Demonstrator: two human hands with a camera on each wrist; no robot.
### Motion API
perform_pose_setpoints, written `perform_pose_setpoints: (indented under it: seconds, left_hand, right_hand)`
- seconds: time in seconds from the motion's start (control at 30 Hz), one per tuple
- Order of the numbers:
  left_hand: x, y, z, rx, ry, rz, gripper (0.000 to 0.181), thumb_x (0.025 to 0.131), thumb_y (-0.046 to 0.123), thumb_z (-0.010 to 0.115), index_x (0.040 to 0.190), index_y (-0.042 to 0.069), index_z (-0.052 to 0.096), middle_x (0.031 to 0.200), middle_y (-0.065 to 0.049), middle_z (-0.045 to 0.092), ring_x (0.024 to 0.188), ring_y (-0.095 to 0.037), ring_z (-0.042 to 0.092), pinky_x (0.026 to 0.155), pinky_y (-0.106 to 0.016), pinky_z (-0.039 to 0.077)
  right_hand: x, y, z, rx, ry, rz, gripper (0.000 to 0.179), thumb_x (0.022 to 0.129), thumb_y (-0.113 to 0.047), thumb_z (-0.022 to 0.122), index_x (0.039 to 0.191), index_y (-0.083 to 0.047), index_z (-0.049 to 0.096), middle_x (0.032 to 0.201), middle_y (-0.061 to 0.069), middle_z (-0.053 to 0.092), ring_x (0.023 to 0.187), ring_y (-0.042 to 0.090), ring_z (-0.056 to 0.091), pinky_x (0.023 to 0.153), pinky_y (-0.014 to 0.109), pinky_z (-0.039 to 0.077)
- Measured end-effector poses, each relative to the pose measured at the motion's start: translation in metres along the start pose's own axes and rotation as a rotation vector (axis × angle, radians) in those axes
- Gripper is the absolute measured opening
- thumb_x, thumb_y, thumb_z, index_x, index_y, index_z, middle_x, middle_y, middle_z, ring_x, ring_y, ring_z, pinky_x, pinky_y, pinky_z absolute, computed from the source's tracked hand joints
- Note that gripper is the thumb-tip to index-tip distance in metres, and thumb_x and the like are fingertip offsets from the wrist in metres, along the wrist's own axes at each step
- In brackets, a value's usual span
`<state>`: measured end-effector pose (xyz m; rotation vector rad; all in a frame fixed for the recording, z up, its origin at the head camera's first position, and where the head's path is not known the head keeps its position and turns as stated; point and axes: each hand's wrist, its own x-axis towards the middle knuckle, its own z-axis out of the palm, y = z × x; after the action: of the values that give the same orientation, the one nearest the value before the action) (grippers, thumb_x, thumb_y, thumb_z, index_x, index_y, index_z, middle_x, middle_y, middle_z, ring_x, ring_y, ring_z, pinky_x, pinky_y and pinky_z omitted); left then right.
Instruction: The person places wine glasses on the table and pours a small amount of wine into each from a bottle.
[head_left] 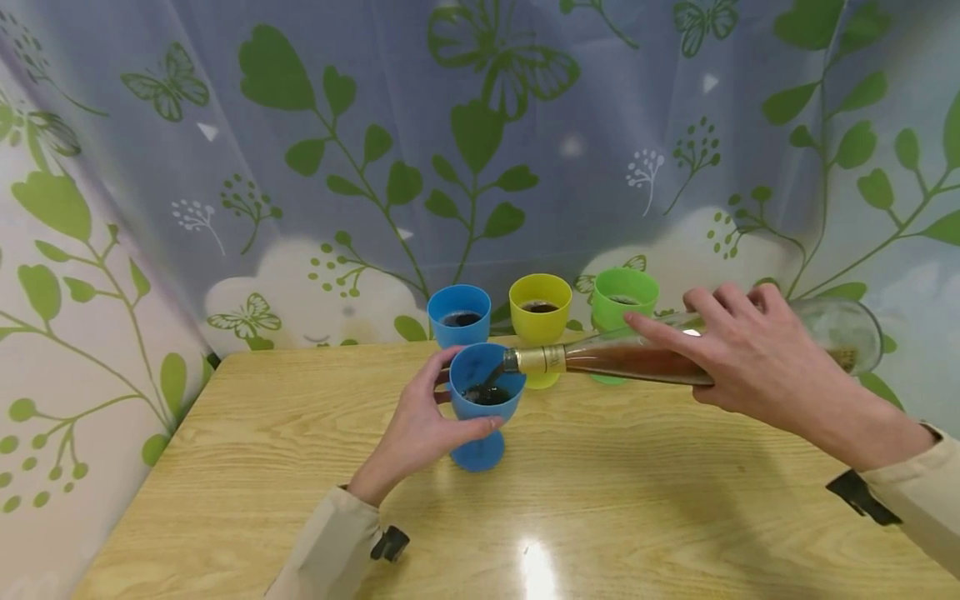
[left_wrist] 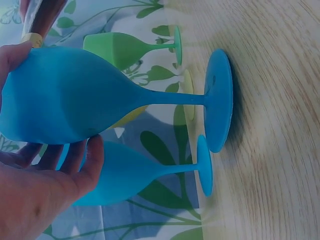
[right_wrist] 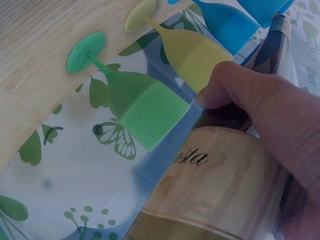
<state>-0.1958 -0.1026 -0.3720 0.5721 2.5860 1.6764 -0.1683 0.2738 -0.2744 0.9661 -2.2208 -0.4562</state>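
Observation:
My left hand (head_left: 423, 421) grips the bowl of a blue goblet (head_left: 486, 408), thumb on the near side and fingers round the far left. The goblet's foot (left_wrist: 218, 100) is on the tabletop in the left wrist view. With my right hand (head_left: 757, 367) I hold a clear glass bottle (head_left: 637, 354) tipped nearly level, its neck pointing left. The bottle's mouth is over the goblet's rim, and dark liquid (head_left: 486, 392) runs from it into the bowl. A cream label (right_wrist: 210, 185) with script lettering covers the bottle's body in the right wrist view.
Behind stand another blue goblet (head_left: 459, 315), a yellow goblet (head_left: 540, 304) and a green goblet (head_left: 624, 292), each with liquid inside. They line the back edge of the wooden table (head_left: 300, 467). A curtain (head_left: 360, 167) printed with leaves and butterflies hangs right behind them.

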Motion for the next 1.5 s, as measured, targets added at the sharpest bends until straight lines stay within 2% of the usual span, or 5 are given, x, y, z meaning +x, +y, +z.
perform_pose_setpoints:
  seconds: [0.57, 1.03, 1.5]
  left_hand:
    - [0.0005, -0.0001, 0.0022, -0.008, -0.006, 0.017, 0.084, 0.077, 0.031, 0.089, 0.148, 0.025, 0.045, 0.139, 0.001, 0.058, 0.123, -0.023, 0.057, 0.102, -0.048, 0.051]
    - [0.0007, -0.0037, 0.0008, -0.003, -0.002, 0.029, 0.084, 0.077, 0.030, 0.089, 0.149, 0.026, 0.045, 0.138, 0.002, 0.059, 0.122, -0.022, 0.058, 0.100, -0.043, 0.051]
    - [-0.0001, -0.0022, 0.0002, -0.002, -0.007, 0.016, 0.085, 0.078, 0.031, 0.089, 0.149, 0.026, 0.044, 0.139, 0.003, 0.058, 0.123, -0.022, 0.056, 0.102, -0.044, 0.051]
  right_hand:
    - [0.0003, -0.0013, 0.0002, 0.005, 0.000, 0.001, 0.117, 0.044, -0.045, 0.099, 0.150, -0.030, 0.050, 0.101, 0.018, 0.054, 0.077, 0.035, 0.049, 0.060, 0.046, 0.039]
    - [0.0042, -0.0026, -0.0001, -0.006, -0.007, -0.015, 0.118, 0.044, -0.046, 0.099, 0.150, -0.030, 0.049, 0.102, 0.019, 0.054, 0.078, 0.036, 0.049, 0.059, 0.047, 0.040]
    - [0.0050, -0.0044, -0.0021, -0.004, -0.012, -0.011, 0.121, 0.043, -0.048, 0.099, 0.151, -0.030, 0.049, 0.099, 0.018, 0.053, 0.076, 0.034, 0.047, 0.060, 0.046, 0.039]
